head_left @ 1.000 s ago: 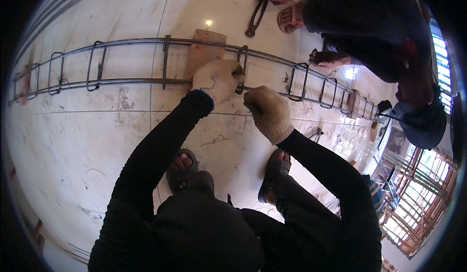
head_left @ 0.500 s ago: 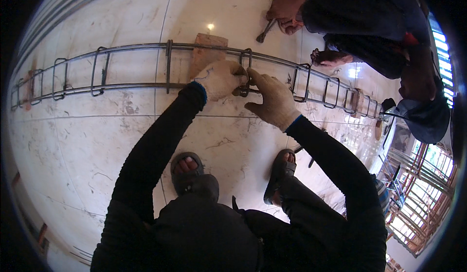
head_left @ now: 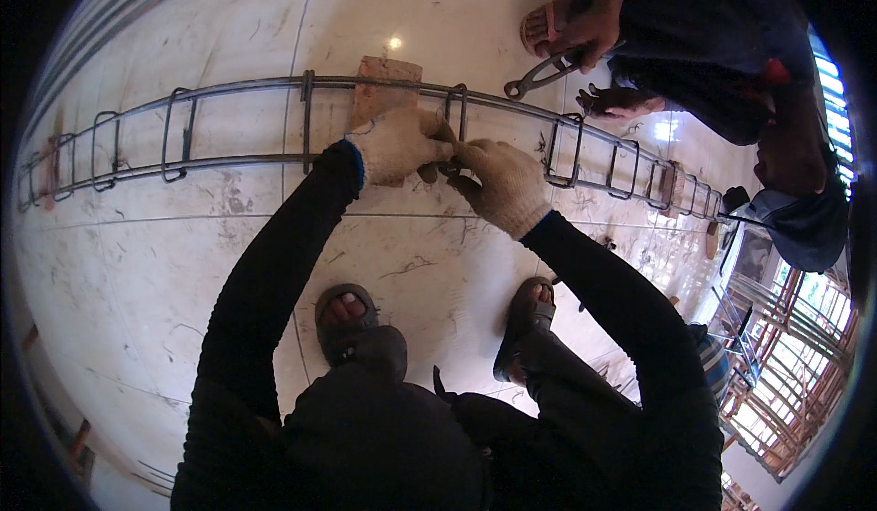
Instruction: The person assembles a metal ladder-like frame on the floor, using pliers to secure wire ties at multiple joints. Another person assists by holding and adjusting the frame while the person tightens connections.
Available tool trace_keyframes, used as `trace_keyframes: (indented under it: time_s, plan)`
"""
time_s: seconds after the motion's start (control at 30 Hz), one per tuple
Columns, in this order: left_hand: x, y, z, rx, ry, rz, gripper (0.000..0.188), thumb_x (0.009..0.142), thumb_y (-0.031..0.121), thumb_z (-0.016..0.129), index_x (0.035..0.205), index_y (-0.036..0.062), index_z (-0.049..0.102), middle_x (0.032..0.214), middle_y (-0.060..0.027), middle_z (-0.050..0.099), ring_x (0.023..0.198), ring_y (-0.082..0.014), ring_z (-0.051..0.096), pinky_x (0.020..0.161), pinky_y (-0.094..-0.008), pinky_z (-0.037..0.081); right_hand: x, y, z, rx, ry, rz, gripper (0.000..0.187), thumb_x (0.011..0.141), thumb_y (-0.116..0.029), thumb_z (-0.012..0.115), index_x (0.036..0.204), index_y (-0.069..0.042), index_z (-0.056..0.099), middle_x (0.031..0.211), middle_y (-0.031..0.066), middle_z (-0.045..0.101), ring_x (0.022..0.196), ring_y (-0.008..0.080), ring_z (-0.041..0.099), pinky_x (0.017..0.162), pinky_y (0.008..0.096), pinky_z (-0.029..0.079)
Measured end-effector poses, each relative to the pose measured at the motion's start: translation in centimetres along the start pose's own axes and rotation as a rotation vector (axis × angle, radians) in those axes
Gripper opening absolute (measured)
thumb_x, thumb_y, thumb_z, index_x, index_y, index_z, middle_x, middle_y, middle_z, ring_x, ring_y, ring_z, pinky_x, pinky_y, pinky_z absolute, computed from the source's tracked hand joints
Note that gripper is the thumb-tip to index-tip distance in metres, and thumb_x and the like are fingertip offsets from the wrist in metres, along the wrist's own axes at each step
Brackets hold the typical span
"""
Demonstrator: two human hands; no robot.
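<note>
Black-sleeved arms, white knitted gloves: left hand (head_left: 395, 142) and right hand (head_left: 501, 182) pinched shut together at one stirrup of long grey steel rebar cage (head_left: 237, 123) lying on pale polished floor (head_left: 183, 264). Behind, brown wooden block (head_left: 384, 86); farther, another person's hand gripping metal pincers (head_left: 541, 76).

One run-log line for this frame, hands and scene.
left hand: gloved, on rebar cage | right hand: gloved, at same stirrup | co-worker's hand: holds pincers

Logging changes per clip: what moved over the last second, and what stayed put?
The right hand closed in on the left hand at the rebar cage; both now pinch one stirrup. The co-worker's hand brought pincers nearer. The cage and wooden block stayed.
</note>
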State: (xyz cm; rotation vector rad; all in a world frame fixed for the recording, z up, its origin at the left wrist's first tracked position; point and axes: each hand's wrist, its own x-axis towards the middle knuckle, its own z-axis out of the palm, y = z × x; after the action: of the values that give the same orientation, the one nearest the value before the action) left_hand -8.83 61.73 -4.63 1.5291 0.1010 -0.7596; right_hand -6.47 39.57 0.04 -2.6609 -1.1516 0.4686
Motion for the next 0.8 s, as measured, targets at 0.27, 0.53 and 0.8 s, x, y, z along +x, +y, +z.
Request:
trace_keyframes:
  time_s: [0.27,0.53,0.8]
  plan:
    - [-0.8,0.6,2.7,0.696,0.522,0.059,0.033,0.097,0.031,0.061,0.104,0.0026,0.077,0.097,-0.0196,0.077,0.090,-0.0382,0.074,0.080,-0.0473,0.059,-0.2,0.2,0.9,0.017,0.047,-0.001,0.021,0.090,-0.026,0.073,0.111,-0.020,0.072,0.097,0.0071,0.073,0.092,0.0333,0.070,0.076,0.0491,0.057]
    - [0.9,-0.1,3.8,0.783,0.636,0.100,0.022,0.087,0.024,0.066,0.091,0.0084,0.080,0.093,-0.0191,0.078,0.091,-0.0370,0.076,0.078,-0.0455,0.061,-0.7,0.7,1.0,0.001,0.112,-0.080,0.031,0.088,-0.024,0.080,0.118,-0.018,0.074,0.097,0.0065,0.074,0.090,0.0303,0.071,0.075,0.0434,0.058]
    - [1.9,-0.5,3.6,0.841,0.621,0.044,0.023,0.092,0.027,0.064,0.095,0.0073,0.076,0.096,-0.0193,0.076,0.092,-0.0388,0.075,0.078,-0.0483,0.059,1.0,-0.6,-0.2,-0.264,-0.175,-0.052,0.020,0.096,-0.028,0.071,0.111,-0.015,0.072,0.096,0.0088,0.073,0.090,0.0324,0.072,0.074,0.0458,0.058]
